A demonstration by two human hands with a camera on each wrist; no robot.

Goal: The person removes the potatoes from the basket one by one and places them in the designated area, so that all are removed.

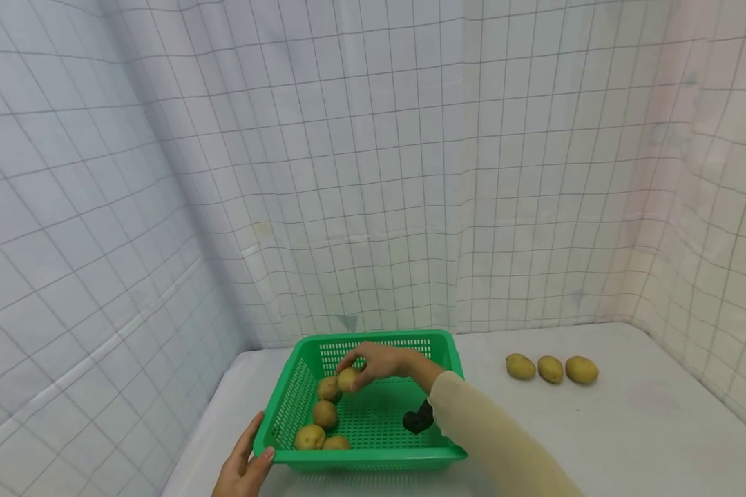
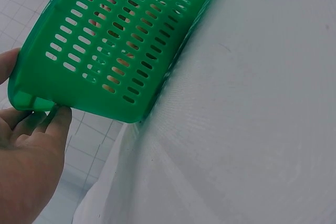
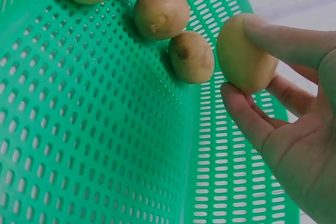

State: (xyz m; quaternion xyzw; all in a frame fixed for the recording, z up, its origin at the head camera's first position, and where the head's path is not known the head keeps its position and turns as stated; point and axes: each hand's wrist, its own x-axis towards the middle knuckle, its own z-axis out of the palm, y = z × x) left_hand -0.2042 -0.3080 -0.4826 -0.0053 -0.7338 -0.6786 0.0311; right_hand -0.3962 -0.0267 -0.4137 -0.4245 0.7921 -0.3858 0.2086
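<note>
My right hand pinches a potato between thumb and fingers, held over the far left part of a green plastic basket. In the right wrist view the thumb lies on top of it and the fingertips are beneath. Close by, inside the basket, sit a potato with a dark patch and another round potato. More potatoes lie in the near left corner. With thumb and fingers on the rim, my left hand grips the basket at its near left corner.
Three potatoes lie in a row on the white table, right of the basket. A dark object shows beside the right sleeve. White gridded sheeting encloses the table at the back and sides.
</note>
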